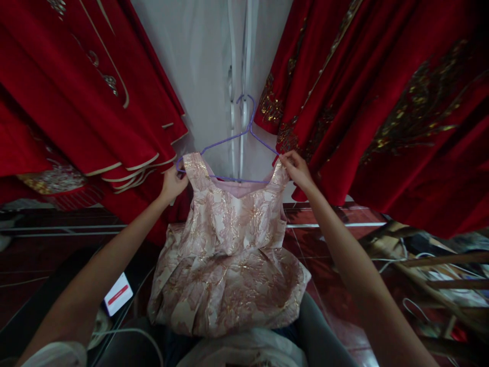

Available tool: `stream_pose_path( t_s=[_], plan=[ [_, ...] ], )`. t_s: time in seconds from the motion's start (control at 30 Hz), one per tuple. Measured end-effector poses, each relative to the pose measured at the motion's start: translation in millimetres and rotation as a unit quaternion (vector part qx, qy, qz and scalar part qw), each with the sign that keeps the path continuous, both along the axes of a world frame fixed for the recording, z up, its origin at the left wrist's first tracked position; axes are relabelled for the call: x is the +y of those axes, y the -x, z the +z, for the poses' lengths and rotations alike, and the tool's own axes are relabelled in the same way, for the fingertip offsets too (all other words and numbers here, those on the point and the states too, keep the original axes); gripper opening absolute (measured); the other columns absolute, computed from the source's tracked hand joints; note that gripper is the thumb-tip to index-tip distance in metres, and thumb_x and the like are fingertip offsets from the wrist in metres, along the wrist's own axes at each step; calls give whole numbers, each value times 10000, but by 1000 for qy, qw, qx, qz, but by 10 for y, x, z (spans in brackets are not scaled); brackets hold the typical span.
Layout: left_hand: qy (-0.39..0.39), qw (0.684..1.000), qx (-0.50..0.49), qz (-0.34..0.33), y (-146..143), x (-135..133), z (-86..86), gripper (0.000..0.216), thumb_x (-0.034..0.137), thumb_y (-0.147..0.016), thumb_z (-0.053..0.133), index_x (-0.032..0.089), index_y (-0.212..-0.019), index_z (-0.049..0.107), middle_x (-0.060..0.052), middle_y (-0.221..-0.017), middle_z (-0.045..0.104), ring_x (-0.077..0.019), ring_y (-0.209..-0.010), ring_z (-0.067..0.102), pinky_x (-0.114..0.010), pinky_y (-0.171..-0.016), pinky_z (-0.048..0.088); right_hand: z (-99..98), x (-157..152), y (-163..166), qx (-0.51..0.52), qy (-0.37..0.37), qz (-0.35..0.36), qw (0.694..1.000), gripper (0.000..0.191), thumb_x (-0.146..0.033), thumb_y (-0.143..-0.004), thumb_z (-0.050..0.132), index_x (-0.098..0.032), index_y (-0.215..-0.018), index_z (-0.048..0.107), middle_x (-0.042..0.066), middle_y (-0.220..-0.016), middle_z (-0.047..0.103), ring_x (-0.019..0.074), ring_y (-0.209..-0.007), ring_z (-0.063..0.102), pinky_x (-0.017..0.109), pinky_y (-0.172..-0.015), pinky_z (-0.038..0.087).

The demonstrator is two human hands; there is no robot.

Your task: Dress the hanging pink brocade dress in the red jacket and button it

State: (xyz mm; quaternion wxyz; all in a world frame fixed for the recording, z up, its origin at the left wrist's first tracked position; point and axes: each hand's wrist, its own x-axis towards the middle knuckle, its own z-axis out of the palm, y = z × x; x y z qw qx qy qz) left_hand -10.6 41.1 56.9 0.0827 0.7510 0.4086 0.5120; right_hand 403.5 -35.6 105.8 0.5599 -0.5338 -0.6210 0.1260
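A sleeveless dress (229, 219) in pale pink with gold-toned floral brocade hangs in front of me, its skirt resting over my lap. The purple wire hanger (225, 140) runs through its shoulder straps, hook pointing up. My left hand (174, 182) is closed at the left strap and the hanger's left end. At the right strap, my right hand (296, 169) pinches the fabric by the hanger's other end. The fingertips of both hands are partly hidden.
Red garments with gold and silver decoration hang on the left (95, 102) and right (382, 102). Between them is a pale cabinet door (191, 61). A lit phone (118, 294) lies at lower left. A wooden rack (439, 262) with cables and clutter stands at lower right.
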Motion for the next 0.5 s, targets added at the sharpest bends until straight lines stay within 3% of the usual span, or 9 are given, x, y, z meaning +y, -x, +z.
stream_pose_path(
  t_s=[0.1, 0.27, 0.4, 0.5],
  plan=[
    [40, 998, -43, -8, 45, 135, 196, 165, 301, -722, 561, 153, -783, 599, -24, -730, 608, -169, -729, 579, -287, -728, 485, 17, -15, -2, -1, 1, 6, 1000, 284, -486, -820, 582, -211, -760, 544, -28, -695, 516, 128, -650, 466, 257, -642, 367],
    [154, 986, 22, -64, 131, 270, 608, 174, 317, -682, 643, 167, -644, 563, 5, -635, 581, -131, -617, 544, -231, -617, 437, 31, -2, -25, -1, -3, 17, 1000, 289, -486, -829, 572, -210, -752, 528, -31, -691, 512, 126, -636, 463, 255, -636, 373],
    [211, 976, -18, 48, -32, 272, 1006, 188, 257, -625, 711, 167, -652, 549, 9, -631, 579, -127, -606, 531, -241, -623, 430, 63, -63, -17, -36, -21, -45, 998, 286, -491, -841, 565, -213, -772, 545, -24, -678, 529, 136, -628, 481, 272, -648, 394],
    [253, 960, 25, 114, -262, 209, 1252, 198, 292, -620, 740, 160, -686, 608, 5, -640, 588, -140, -608, 519, -264, -628, 422, 138, -195, 41, -86, -35, -96, 991, 287, -497, -863, 547, -214, -818, 571, 0, -700, 557, 162, -673, 528, 305, -711, 426]
  ],
)
